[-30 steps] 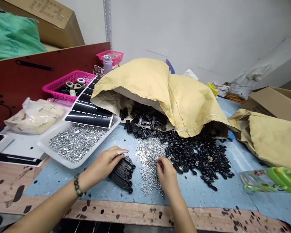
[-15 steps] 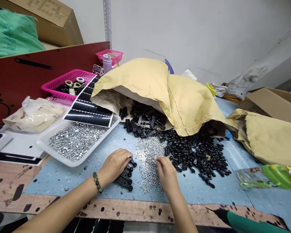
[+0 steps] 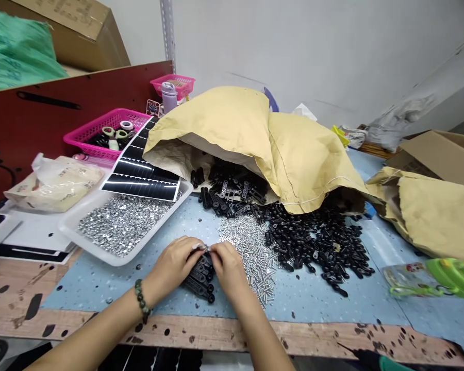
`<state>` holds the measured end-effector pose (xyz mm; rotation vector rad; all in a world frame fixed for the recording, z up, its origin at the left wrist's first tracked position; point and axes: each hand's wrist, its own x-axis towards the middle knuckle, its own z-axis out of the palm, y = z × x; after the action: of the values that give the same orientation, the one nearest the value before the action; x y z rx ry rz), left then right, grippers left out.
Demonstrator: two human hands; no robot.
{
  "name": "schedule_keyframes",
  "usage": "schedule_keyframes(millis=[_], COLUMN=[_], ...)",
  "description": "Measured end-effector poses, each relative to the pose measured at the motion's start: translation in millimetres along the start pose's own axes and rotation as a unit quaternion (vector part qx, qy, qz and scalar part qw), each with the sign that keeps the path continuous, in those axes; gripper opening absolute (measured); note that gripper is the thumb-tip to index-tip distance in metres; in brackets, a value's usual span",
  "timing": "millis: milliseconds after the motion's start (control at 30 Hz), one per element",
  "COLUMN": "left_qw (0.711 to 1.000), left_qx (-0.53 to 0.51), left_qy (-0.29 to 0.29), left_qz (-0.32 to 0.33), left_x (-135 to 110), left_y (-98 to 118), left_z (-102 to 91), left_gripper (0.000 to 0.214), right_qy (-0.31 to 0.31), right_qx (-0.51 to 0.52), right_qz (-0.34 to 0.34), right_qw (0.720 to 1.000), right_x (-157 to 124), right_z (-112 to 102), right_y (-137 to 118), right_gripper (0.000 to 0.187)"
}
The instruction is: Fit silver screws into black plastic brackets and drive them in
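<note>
My left hand (image 3: pixel 174 264) is closed over the far end of a row of black plastic arm-shaped parts (image 3: pixel 199 282) lying side by side on the blue mat. Its thumb and forefinger meet at the top of the row. My right hand (image 3: pixel 230 267) is in a pinch right beside those fingertips. A tiny silver glint shows between the two hands; it is too small to tell its exact kind. Right of my right hand spreads a pile of silver screws (image 3: pixel 257 255), with small nuts among them. Beyond it lies a heap of small black plastic parts (image 3: pixel 317 242).
A white tray (image 3: pixel 71 234) of silver nuts stands on the left, a black printed sheet (image 3: pixel 141 178) over its back edge. Open tan paper sacks (image 3: pixel 216 116) bulge at the back. To the right are a green-lidded bottle (image 3: pixel 448 278) and, at the front edge, a power screwdriver (image 3: pixel 375 359).
My right hand has moved left from the screw pile to the black parts, meeting my left fingertips. My left hand stays at the row. The view has shifted slightly.
</note>
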<state>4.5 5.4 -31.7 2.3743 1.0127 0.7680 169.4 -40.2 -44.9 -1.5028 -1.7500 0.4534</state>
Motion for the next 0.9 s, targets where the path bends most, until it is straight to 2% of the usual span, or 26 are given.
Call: schedule_keyframes(millis=[267,433,567,633,733,900], left_qw=[0.998,0.998,1.0,1.0,0.998,0.989], left_qx=[0.035,0.038,0.005,0.014,0.051,0.112], left_qy=[-0.035,-0.036,-0.013,-0.013,-0.031,-0.063], left_qz=[0.041,0.046,0.017,-0.006,-0.035,-0.08], left_x=[-11.4,-15.9,-13.2,-0.5,32.9,89.7], left_y=[5.8,8.6,8.8,4.4,-7.2,-17.4], left_z=[-0.9,-2.3,-11.5,-16.8,-16.8,9.1], left_gripper=[0.021,0.021,0.02,0.023,0.022,0.012], right_qy=[-0.023,-0.041,-0.053,-0.071,-0.093,-0.078], right_qx=[-0.04,-0.042,-0.079,-0.111,-0.15,-0.145], right_qz=[-0.017,-0.014,-0.008,-0.023,-0.045,-0.045], right_qw=[0.999,0.998,0.995,0.991,0.983,0.985], right_x=[-0.7,2.4,4.2,4.8,7.4,11.2], right_z=[0.0,-12.7,-25.5,-27.7,-24.1,-21.2], right_y=[3.1,1.9,6.6,10.6,15.9,18.5], right_gripper=[0.016,0.011,0.016,0.021,0.024,0.02])
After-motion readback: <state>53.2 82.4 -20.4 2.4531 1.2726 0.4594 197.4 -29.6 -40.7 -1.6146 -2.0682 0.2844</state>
